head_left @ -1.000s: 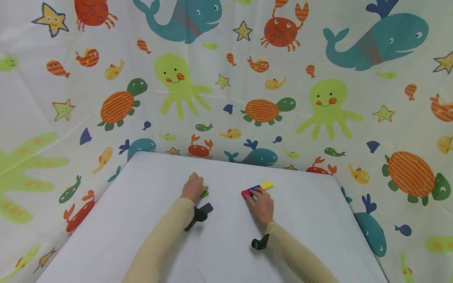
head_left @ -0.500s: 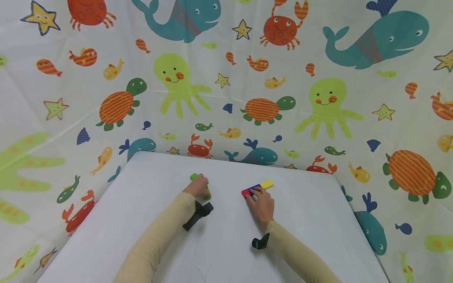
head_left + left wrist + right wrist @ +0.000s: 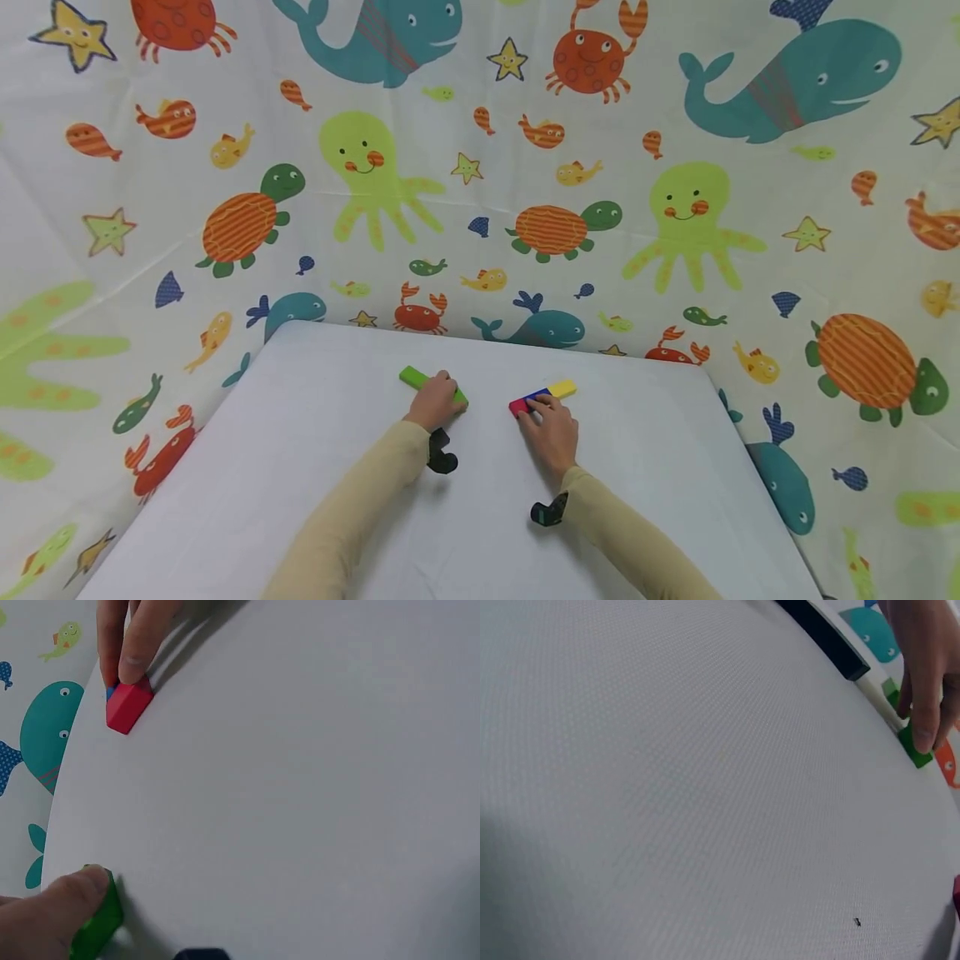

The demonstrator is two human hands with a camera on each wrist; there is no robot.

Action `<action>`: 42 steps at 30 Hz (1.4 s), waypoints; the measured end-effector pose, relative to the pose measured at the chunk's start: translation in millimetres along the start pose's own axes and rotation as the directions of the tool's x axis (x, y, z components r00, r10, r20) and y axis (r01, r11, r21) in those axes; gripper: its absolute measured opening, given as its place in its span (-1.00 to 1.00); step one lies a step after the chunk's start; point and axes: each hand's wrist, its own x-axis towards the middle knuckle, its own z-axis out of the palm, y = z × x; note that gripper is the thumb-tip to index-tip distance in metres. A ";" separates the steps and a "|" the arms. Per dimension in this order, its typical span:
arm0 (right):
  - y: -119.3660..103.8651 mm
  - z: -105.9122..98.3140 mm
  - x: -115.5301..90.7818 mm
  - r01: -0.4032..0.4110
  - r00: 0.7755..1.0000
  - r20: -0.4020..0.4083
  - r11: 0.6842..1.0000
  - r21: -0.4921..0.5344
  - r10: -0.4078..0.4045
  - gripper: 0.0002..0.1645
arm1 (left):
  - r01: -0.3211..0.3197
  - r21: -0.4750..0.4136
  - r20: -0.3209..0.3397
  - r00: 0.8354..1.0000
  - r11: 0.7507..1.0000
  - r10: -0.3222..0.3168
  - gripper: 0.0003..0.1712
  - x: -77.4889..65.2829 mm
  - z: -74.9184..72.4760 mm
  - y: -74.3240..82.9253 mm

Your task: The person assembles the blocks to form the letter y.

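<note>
green bar (image 3: 412, 377) and left hand (image 3: 435, 402) have shifted toward the person's right since the earlier frames, the bar's near end now closer to the red block (image 3: 517, 407); the right hand (image 3: 553, 433) has stayed in place. the bar is bright green, long and narrow with flat faces, set aslant over the far part of the surface (image 3: 480, 517). the left hand pinches it narrowly between thumb and fingers and hides its middle, so i cannot tell whether it is one piece or several. to its right, apart from it, three colours run in a slanting row: one red block, one blue block (image 3: 537, 395) and one yellow block (image 3: 562, 389), the yellow end farthest away. the right hand holds this row in a close pinch where red meets blue. two dark wrist devices (image 3: 442, 454) show, one per wrist, by two beige sleeves (image 3: 360, 508). behind hangs a white cloth (image 3: 450, 212) printed with sea animals, among them three striped-shell turtles and two whole green octopuses.
</note>
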 end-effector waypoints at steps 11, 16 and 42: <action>-1.6 -0.5 1.2 -0.007 1.000 0.007 1.000 0.000 0.007 -0.53 | -0.021 -0.114 0.147 0.988 0.993 0.037 -0.54 14.1 6.6 15.1; -2.7 2.0 4.0 -0.012 1.000 0.003 1.000 0.009 0.012 -0.53 | 0.010 -0.292 0.076 0.997 0.956 0.012 -0.53 19.0 13.9 11.0; -4.7 10.7 9.7 -0.026 0.999 -0.032 1.000 0.004 0.026 -0.53 | 0.080 -0.548 -0.060 0.989 0.833 -0.135 -0.54 43.4 38.1 33.6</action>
